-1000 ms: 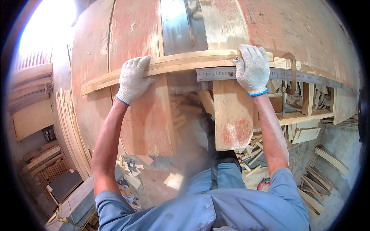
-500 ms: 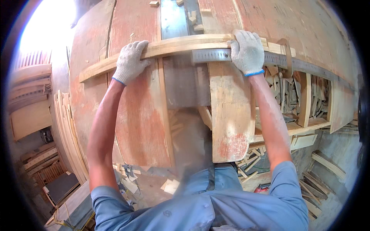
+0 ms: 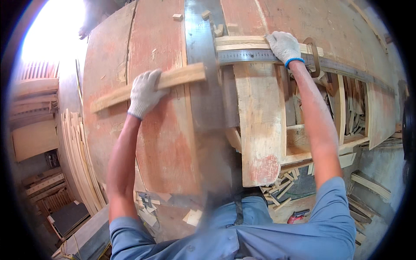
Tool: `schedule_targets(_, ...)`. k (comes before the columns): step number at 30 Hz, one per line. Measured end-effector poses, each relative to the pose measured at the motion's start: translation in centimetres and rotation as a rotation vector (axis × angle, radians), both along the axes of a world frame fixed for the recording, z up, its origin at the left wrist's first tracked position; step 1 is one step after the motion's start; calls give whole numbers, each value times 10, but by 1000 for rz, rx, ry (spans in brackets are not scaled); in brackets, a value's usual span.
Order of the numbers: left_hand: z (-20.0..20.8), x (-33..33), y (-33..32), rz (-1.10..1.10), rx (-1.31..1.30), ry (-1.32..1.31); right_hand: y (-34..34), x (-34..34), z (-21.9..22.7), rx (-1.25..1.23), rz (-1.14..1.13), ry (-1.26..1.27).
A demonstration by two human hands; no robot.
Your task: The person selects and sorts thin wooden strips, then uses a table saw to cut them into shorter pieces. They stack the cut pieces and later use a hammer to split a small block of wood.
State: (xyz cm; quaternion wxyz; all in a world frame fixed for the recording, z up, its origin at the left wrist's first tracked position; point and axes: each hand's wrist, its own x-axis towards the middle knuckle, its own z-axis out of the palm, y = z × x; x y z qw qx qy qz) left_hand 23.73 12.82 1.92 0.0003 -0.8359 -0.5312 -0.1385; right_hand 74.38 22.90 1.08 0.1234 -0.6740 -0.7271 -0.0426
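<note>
Both hands wear white knit gloves. My left hand (image 3: 146, 93) is closed over a flat wooden strip (image 3: 184, 74), which lies slanted on the left part of the table, its right end blurred by motion. At the far right, my right hand (image 3: 284, 47) grips another wooden piece (image 3: 240, 42) that lies along a metal ruler (image 3: 247, 56). That piece looks like two layers, and its left end reaches the metal strip (image 3: 198, 30) in the table's middle. A brownish C-shaped clamp (image 3: 318, 60) sits over the ruler just right of my right hand.
The worn reddish wooden table (image 3: 160, 151) spreads around both hands. Small wooden offcuts (image 3: 206, 15) lie beyond the ruler. Below the table's right side are a frame full of scrap wood (image 3: 355, 104) and a red tool (image 3: 298, 216). Long battens (image 3: 76, 151) lean at left.
A long strip spanned both hands before; now a separate piece is in my left hand, drawn nearer me and apart from the right-hand piece. My right hand has shifted slightly right.
</note>
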Motion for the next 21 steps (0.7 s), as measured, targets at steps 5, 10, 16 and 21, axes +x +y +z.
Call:
schedule_targets(5,-2,-22,-31,49,-25,17,-7,-16,7,38,-96,-18)
schedule_targets(10,-2,-29,-13,41,16,27,-40,-25,6,72,-93,16)
schedule_targets(16,1,-29,-8,66,-34,40,-140,-25,2,0,-62,46)
schedule_targets(21,17,-21,-1,42,-135,34,-132,-23,9,-54,-2,-23)
